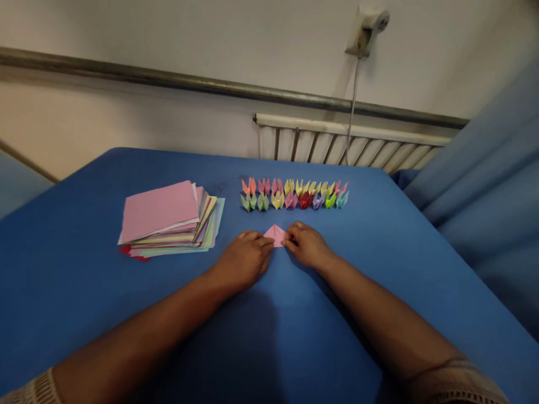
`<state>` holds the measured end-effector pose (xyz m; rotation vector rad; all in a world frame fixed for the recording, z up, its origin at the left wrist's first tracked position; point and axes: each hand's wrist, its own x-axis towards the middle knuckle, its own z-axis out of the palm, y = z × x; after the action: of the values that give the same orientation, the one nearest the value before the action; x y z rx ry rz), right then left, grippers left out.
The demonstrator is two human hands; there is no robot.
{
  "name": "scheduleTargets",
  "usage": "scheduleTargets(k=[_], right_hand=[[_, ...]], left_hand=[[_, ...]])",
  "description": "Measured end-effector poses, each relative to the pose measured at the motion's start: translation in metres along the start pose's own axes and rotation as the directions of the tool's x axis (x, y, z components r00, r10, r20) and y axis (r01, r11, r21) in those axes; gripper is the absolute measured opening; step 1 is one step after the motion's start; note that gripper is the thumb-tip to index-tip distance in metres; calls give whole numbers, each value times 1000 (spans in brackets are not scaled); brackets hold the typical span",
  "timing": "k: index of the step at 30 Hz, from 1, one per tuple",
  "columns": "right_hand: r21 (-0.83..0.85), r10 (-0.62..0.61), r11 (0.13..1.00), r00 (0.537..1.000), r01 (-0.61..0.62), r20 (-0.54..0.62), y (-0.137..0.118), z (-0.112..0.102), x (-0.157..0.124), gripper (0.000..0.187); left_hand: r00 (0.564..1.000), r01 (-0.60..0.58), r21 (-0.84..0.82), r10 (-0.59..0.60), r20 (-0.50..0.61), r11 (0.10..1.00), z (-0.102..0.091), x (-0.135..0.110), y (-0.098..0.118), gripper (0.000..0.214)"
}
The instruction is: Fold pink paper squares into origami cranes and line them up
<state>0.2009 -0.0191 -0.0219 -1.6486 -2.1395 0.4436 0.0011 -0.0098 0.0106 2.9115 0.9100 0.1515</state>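
Note:
A small pink folded paper lies on the blue table, shaped like a triangle with its tip pointing away from me. My left hand presses its left corner with curled fingers. My right hand pinches its right corner, fingers closed together. Both hands rest on the table top.
A stack of coloured paper sheets, pink on top, lies to the left. Two rows of several small folded paper figures stand behind the hands. A radiator and a wall rail lie beyond the table. Blue fabric hangs at the right.

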Motion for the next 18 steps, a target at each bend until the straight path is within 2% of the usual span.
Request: scheduleTargets(k=[6,12,18], right_hand=[[-24,-2,1000,1000,2,-13,-1,0,0,10],[1,12,1000,1000,-12,9,-2,-1,0,10],[-9,39,999,999,-39,-2,-4,-3,-1,9]], left_hand=[[999,-25,-17,25,-28,1000,4,1,-1,38],[999,-17,-20,18,28,1000,-7,-1,0,29],[1000,14,-83,-15,-17,996,-5,0,-2,25]])
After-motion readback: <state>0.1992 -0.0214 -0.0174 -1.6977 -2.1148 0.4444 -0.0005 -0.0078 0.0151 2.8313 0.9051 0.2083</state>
